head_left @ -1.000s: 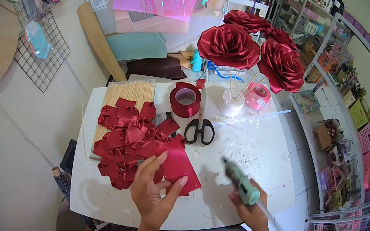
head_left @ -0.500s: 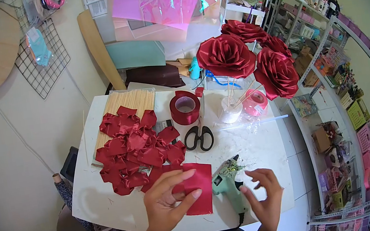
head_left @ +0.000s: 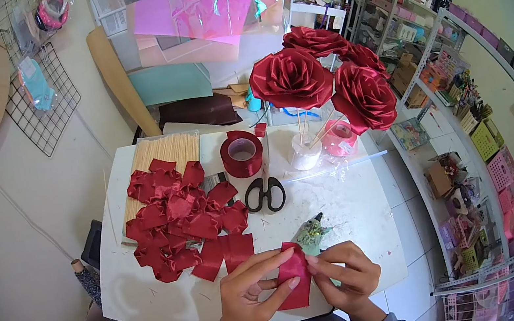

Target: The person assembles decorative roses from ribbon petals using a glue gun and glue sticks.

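A cut piece of dark red satin ribbon (head_left: 296, 295) is held up between both hands near the front of the table. My left hand (head_left: 250, 294) pinches it from the left, thumb and fingers on its face. At its upper right edge, the fingertips of my right hand (head_left: 346, 273) are closed on the ribbon. Behind the hands lies a mint-green glue gun (head_left: 311, 235), mostly hidden, its tip near bits of glue residue. Two flat red ribbon pieces (head_left: 238, 248) rest left of it, beside a pile of shaped red ribbon petals (head_left: 178, 212).
Black-handled scissors (head_left: 265, 194) and a red ribbon roll (head_left: 242, 154) lie mid-table. Bamboo sticks (head_left: 166, 151) lie under the petals. Several red ribbon roses (head_left: 291, 79) stand on sticks in a white cup (head_left: 305, 153), beside a pink roll (head_left: 339, 138). Shelves (head_left: 439, 200) line the right.
My right hand has come left from over the glue gun and now grips the ribbon piece's edge. My left hand has lifted that piece. The view has shifted slightly.
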`<state>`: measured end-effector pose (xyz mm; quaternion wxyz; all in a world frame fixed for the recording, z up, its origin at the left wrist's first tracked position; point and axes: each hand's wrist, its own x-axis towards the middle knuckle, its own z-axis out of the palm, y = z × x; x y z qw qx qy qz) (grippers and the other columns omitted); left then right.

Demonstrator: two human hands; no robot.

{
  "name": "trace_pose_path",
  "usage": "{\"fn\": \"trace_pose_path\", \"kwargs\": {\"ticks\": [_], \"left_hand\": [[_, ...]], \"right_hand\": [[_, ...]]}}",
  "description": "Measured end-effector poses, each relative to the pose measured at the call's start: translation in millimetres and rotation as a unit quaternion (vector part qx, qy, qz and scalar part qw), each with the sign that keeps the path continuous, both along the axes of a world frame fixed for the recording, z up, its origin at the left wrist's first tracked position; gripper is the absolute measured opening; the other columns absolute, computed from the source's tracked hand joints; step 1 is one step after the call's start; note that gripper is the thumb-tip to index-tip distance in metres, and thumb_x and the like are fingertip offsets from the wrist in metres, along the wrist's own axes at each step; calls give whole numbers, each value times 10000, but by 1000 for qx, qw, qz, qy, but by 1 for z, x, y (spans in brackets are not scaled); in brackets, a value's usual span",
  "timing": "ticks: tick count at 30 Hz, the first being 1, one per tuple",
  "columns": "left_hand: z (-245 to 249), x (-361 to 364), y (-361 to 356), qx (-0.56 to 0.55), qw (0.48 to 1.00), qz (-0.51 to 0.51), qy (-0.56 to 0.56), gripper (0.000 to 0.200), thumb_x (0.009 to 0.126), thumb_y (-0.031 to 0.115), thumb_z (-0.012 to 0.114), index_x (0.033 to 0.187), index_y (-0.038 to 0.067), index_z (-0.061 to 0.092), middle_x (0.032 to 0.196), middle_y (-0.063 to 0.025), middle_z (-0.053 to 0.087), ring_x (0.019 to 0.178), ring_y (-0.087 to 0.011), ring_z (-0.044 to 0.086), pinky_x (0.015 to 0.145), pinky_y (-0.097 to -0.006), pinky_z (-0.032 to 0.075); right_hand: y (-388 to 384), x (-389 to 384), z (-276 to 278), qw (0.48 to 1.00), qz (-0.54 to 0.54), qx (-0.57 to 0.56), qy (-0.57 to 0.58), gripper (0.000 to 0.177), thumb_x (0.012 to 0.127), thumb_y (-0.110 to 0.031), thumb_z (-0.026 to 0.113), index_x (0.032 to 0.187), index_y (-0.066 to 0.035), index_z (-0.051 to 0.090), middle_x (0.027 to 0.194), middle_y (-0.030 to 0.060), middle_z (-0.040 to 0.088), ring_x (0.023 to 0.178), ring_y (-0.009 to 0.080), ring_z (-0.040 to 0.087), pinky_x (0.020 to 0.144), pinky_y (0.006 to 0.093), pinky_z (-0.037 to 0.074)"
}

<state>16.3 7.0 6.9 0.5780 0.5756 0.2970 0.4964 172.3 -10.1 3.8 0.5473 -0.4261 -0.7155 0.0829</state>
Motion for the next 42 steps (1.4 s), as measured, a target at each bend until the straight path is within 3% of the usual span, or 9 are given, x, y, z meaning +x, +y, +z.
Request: {"fn": "trace_pose_path", "kwargs": {"ticks": [6, 16, 19, 21, 25, 29, 33, 39, 42], "left_hand": [[2, -3, -3, 12, 1000, -1, 13, 392, 677, -139, 571, 1054, -82, 483, 1060, -161, 452, 924, -214, 530, 792, -297, 490], [9, -6, -7, 20, 1000, 13, 3, 349, 701, -94, 572, 1041, -30, 527, 1049, -154, 492, 906, -174, 536, 751, -260, 505], [10, -7, -6, 1, 999, 39, -11, 285, 687, -101, 585, 969, -82, 547, 974, -162, 519, 822, -162, 558, 689, -241, 496], [6, -9, -4, 41, 997, 61, 23, 238, 721, -89, 551, 954, -45, 574, 937, -142, 556, 815, -147, 564, 686, -222, 506], [8, -9, -3, 50, 996, 74, 26, 213, 725, -92, 544, 929, -48, 586, 905, -135, 571, 787, -137, 570, 663, -216, 503], [8, -9, -4, 51, 993, 96, 55, 206, 711, -98, 556, 905, -45, 598, 874, -131, 578, 736, -110, 554, 609, -195, 459], [2, -7, -3, 56, 994, 88, 40, 200, 703, -110, 559, 885, -43, 606, 850, -132, 581, 722, -100, 541, 576, -183, 425], [-1, -8, 2, 106, 989, 67, 80, 225, 705, -121, 547, 907, -40, 599, 918, -156, 557, 820, -137, 543, 650, -214, 468], [0, -9, 0, 52, 995, 50, 62, 257, 696, -119, 554, 940, -42, 583, 959, -155, 541, 840, -152, 547, 692, -227, 484]], "right_hand": [[-2, 1, 8, 993, -8, 33, -112, 371, 504, 55, 659, 861, -47, 641, 745, 49, 557, 628, 166, 529, 554, 239, 446], [-2, -3, 6, 985, -34, 76, -153, 409, 460, 73, 610, 828, -96, 662, 700, 16, 559, 613, 142, 511, 542, 213, 445], [-1, -4, 4, 981, -33, 100, -165, 413, 458, 72, 601, 835, -89, 660, 707, 20, 561, 615, 143, 507, 543, 215, 444], [-2, -2, 3, 974, 0, 109, -197, 363, 542, 19, 653, 898, -51, 626, 803, 51, 548, 655, 162, 523, 541, 229, 453], [-3, -4, 8, 976, 6, 94, -196, 336, 552, 20, 642, 882, -45, 630, 812, 57, 551, 663, 168, 525, 554, 241, 452], [-1, -1, 11, 996, 69, -56, -13, 399, 607, 16, 641, 996, -9, 557, 830, 89, 565, 682, 177, 526, 595, 259, 440], [7, -7, 1, 941, 147, -215, 217, 558, 681, -4, 643, 1173, 16, 380, 828, 102, 577, 710, 141, 519, 646, 241, 414], [8, -15, -2, 935, 154, -234, 218, 570, 697, 41, 620, 1195, 24, 344, 742, 57, 574, 697, 83, 511, 668, 208, 392], [8, -17, -2, 934, 153, -230, 229, 567, 696, 71, 607, 1196, 25, 344, 715, 49, 570, 694, 78, 516, 669, 206, 393]]}}
